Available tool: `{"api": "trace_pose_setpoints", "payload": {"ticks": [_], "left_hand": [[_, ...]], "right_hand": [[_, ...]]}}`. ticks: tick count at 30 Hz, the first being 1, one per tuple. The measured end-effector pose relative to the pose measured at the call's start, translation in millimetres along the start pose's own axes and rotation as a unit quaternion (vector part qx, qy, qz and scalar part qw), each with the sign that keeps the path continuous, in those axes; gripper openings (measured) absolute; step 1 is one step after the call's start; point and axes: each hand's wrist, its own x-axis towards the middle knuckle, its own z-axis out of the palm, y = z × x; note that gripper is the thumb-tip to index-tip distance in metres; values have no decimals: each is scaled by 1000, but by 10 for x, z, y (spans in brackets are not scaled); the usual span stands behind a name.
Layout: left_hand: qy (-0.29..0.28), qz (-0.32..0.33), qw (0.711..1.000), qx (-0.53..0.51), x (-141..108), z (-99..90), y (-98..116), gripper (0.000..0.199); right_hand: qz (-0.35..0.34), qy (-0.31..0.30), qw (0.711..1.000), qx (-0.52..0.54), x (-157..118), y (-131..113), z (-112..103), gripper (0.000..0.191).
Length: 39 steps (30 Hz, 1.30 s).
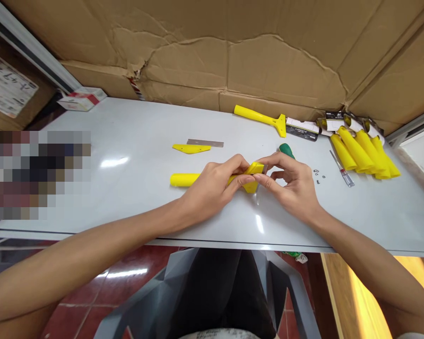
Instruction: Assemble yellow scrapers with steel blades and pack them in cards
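A yellow scraper [184,180] lies level over the table, its handle pointing left and its wide head at the right. My left hand [214,190] is closed around it near the head. The thumb and fingertips of my right hand [293,186] pinch the right edge of the head, where a thin metal blade shows. Beyond my left hand lie a loose yellow plate [191,149] and a flat metal blade [205,142]. Just behind my right hand is a green object [286,150], partly hidden. Small metal pieces [317,174] lie to its right.
A screwdriver [342,169] lies beside several yellow handles [365,153] at the right. Another yellow scraper [259,117] and black-and-white packages [302,128] lie along the back. A red-and-white box [83,99] stands at the back left of the white table [127,197]. Cardboard rises behind.
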Motion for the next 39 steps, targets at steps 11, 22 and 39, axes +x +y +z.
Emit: {"api": "trace_pose_setpoints", "payload": {"ticks": [11,22,39], "left_hand": [[-15,47,993,110,18,-42,-48,14],[105,486,802,332,159,95,-411,12],[49,557,722,409,580,99,-555,27]], "right_hand": [[-34,-48,991,-118,163,73,-348,38],[127,-150,885,-422,335,481,-778,66],[61,97,989,92,240,308,-341,73]]}}
